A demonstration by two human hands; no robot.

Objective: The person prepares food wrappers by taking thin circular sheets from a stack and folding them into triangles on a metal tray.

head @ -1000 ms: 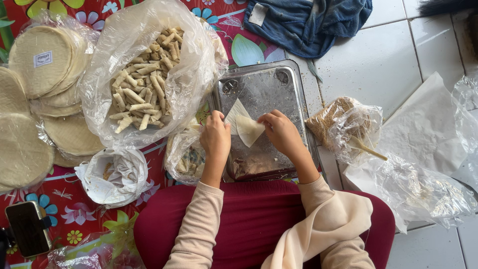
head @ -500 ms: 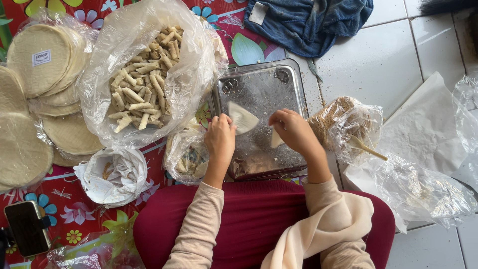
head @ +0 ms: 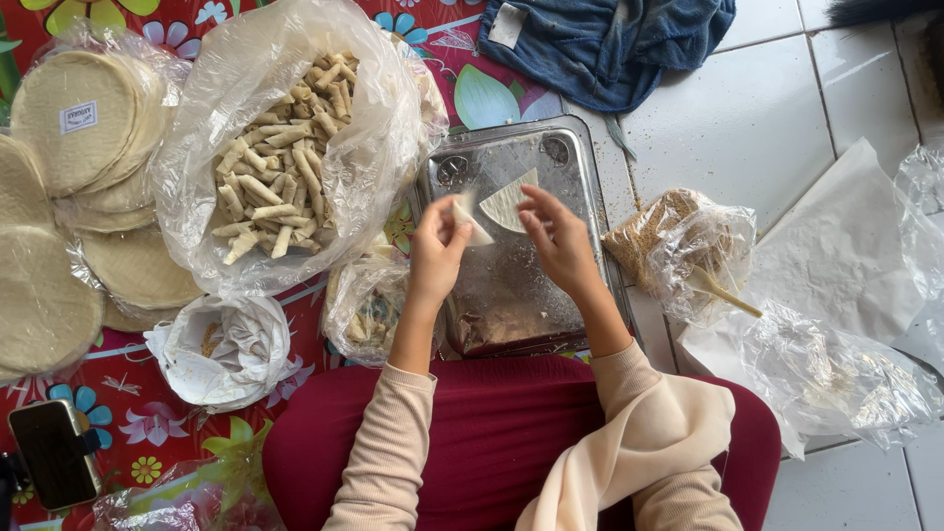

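The person wears a long-sleeved top in pale beige, a fine ribbed knit by the look of it, with snug cuffs at both wrists. A loose fold of the same pale cloth (perhaps a scarf end) hangs by the right arm. The lap is covered in plain deep maroon fabric.

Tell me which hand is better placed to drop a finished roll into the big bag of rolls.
Left, probably. The left hand pinches a small wrapper piece and sits on the side nearest the bag of rolls. The right hand is over the metal tray, by the wrapper, farther from the bag.
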